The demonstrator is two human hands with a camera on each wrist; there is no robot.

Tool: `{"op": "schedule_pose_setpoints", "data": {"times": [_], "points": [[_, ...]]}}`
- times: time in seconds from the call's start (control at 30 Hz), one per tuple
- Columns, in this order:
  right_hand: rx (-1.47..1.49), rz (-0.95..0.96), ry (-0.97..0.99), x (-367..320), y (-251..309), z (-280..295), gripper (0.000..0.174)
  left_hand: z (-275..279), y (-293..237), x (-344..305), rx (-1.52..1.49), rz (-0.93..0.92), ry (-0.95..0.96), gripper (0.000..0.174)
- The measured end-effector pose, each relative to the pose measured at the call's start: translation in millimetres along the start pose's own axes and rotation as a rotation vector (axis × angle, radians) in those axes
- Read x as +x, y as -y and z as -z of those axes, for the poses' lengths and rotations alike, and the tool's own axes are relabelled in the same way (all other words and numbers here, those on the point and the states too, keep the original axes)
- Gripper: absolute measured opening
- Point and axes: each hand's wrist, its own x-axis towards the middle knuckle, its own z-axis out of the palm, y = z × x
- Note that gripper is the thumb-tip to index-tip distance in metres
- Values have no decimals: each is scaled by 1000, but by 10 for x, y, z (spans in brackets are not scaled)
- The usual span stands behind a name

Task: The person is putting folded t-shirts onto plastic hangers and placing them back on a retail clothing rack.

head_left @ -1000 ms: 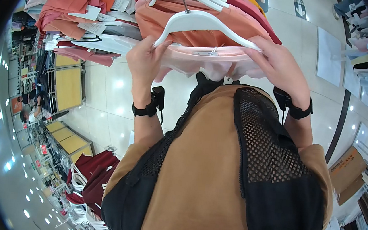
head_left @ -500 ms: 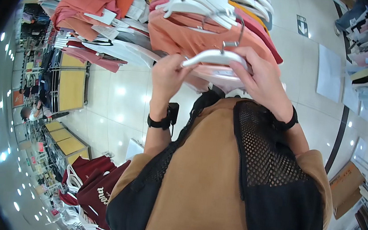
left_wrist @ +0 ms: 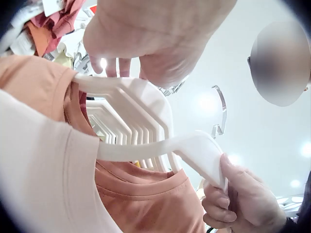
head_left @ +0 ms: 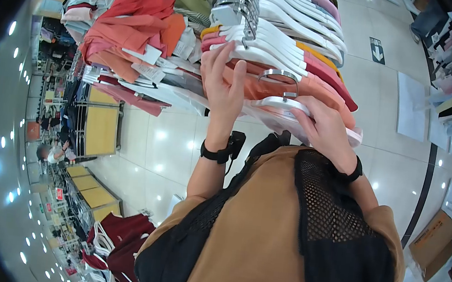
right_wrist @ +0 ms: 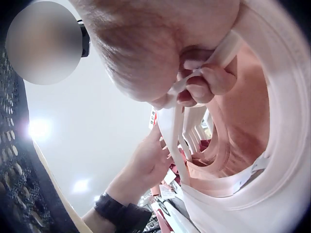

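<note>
My right hand (head_left: 326, 128) grips a white hanger (head_left: 275, 103) near its middle, fingers curled round its arm in the right wrist view. A pale pink shirt (left_wrist: 41, 160) hangs on this hanger, its neckline facing me. The metal hook (head_left: 292, 84) stands up, apart from the rail. My left hand (head_left: 223, 85) reaches to the front of the rack with fingers extended and thumb raised. Its fingertips are at the nearest racked hanger (left_wrist: 112, 87), which bears an orange shirt (left_wrist: 150, 206). In the left wrist view the palm hides part of the fingers.
White hangers (head_left: 300, 14) with several coloured shirts crowd the rail, their hooks (head_left: 238, 2) bunched together. To the left hang red and coral garments (head_left: 131, 21) with paper tags. Maroon clothes (head_left: 122, 235) hang lower left. Tiled floor (head_left: 154, 144) lies below.
My left hand has let go of the held hanger's end and moved up to the racked hangers. The right hand has shifted its grip from the hanger's end to near its middle.
</note>
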Motion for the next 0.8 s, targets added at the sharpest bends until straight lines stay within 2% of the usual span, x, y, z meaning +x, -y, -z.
{"op": "schedule_pose_setpoints", "data": {"times": [0.13, 0.23, 0.33, 0.53, 0.67, 0.73, 0.8], "points": [[20, -42, -18, 51, 26, 9, 19, -147, 153, 179, -52, -5, -19, 41], [62, -80, -31, 103, 46, -11, 18, -235, 271, 241, -161, 62, -86, 41], [21, -24, -84, 183, 47, -41, 17, -256, 346, 293, -406, 95, 16, 35], [-31, 7, -76, 358, 119, -45, 17, -169, 274, 451, -291, 101, 65, 34], [-35, 21, -78, 493, 169, -38, 16, -124, 340, 521, -372, 124, 117, 32], [-26, 74, -94, 568, 226, -47, 15, -23, 189, 620, -577, 265, 236, 32], [-22, 118, -119, 667, 277, -62, 15, 54, 145, 685, -538, 296, 247, 36]]}}
